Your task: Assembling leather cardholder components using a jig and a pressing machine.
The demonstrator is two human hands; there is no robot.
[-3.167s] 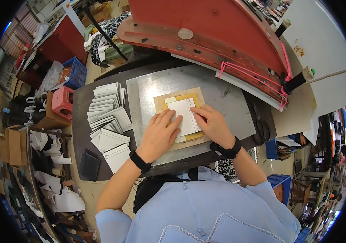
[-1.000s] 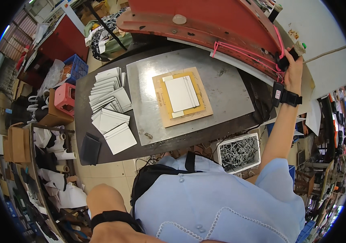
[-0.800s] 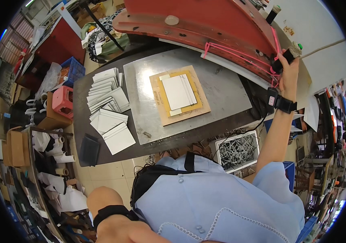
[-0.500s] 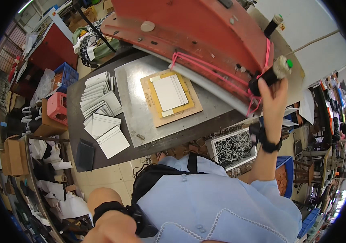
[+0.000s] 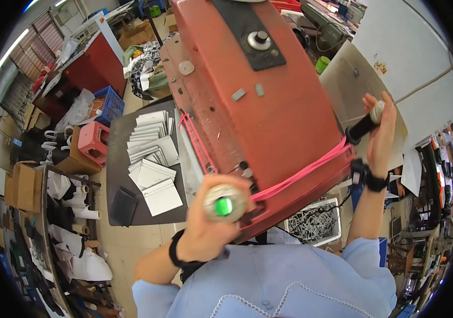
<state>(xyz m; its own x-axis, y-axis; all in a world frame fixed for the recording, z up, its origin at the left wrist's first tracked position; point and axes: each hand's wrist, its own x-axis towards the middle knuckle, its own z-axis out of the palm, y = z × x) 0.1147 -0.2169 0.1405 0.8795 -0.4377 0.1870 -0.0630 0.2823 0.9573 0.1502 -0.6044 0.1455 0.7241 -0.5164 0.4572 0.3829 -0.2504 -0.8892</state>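
A large red press head (image 5: 269, 116) with a pink cord stretched along its edges fills the middle. My left hand (image 5: 205, 228) is wrapped around its near handle (image 5: 226, 204), which has a pale taped grip and a green button on its end. At the far right handle (image 5: 363, 129), black with a pale taped top, my right hand (image 5: 381, 138) rests against the end, its fingers stretched out. White flat cards (image 5: 163, 197) lie in overlapping stacks on the dark table (image 5: 117, 175) left of the head. The head hides the cutting plate area.
A black flat pad (image 5: 124, 205) lies at the table's near left corner. Below the head stands a white bin (image 5: 316, 222) of thin metal pieces. A pink stool (image 5: 94, 143), blue crate (image 5: 110, 103) and rack of rolls (image 5: 80, 212) stand left. A grey board (image 5: 361, 79) borders the right.
The red head has swung left and nearer, covering the yellow-edged plate. My left hand has come up onto the near handle. My right hand has shifted to the other handle with its fingers straightened.
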